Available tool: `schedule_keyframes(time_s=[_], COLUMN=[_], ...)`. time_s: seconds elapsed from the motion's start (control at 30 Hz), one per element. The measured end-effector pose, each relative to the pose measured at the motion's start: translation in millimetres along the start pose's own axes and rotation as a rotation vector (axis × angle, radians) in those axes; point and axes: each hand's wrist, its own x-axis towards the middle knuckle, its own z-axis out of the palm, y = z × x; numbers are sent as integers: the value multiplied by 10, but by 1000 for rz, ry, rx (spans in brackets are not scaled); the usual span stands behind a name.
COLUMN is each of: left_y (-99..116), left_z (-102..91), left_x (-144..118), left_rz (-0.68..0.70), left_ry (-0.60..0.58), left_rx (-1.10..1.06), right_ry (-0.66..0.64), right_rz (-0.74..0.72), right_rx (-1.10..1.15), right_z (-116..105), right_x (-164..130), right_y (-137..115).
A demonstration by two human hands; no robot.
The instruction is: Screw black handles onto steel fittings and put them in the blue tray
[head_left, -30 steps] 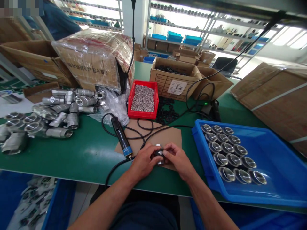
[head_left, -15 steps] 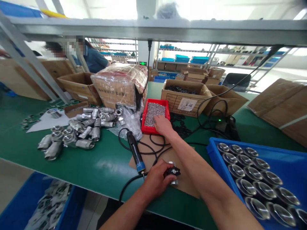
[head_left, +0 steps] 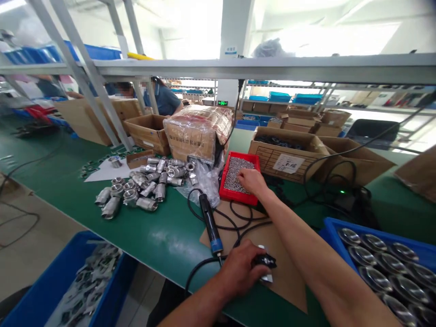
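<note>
Low, just right of the middle of the frame, the left hand [head_left: 241, 269] grips a small black part [head_left: 267, 260]. Higher up, the right hand [head_left: 254, 182] touches tiny metal bits [head_left: 233, 172] in a red bin [head_left: 235, 195]; I cannot tell if it pinches any.

Red bin [head_left: 238, 196], black part [head_left: 267, 260], green tabletop [head_left: 166, 240]

Left hand [head_left: 242, 270] gripping black part [head_left: 266, 260], right hand [head_left: 252, 181] in red bin [head_left: 237, 196] of small metal pieces [head_left: 235, 171]

Bare hands [head_left: 241, 268], dark clothing [head_left: 166, 297]
</note>
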Motion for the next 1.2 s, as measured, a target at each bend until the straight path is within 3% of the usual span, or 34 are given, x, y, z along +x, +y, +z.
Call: schedule_keyframes(time_s=[0.2,0.33,0.43,0.57,0.83,1.03,1.2], left_y=[-39,-55,-39,-25,-31,-19,-20], left_z=[35,52,48,44,54,49,47], left_x=[23,29,29,31,23,28,34], left_rz=[-10,-22,-18,-10,-6,-20,-35], left_ry=[-12,-12,-10,-7,5,7,15], left_rx=[6,21,31,22,8,35,37], right_ry=[50,37,-8,-83,-175,-129,-188], right_rz=[17,70,189,304,487,653,679], right_rx=[232,444,683,801,1051,1181,1224], right_z=[-226,-303,-292,-221,-99,-6,4], right_x=[-456,-1196,-1786,-2291,-2445,-2410,-2445], right_y=[44,92,143,187,115,67,72])
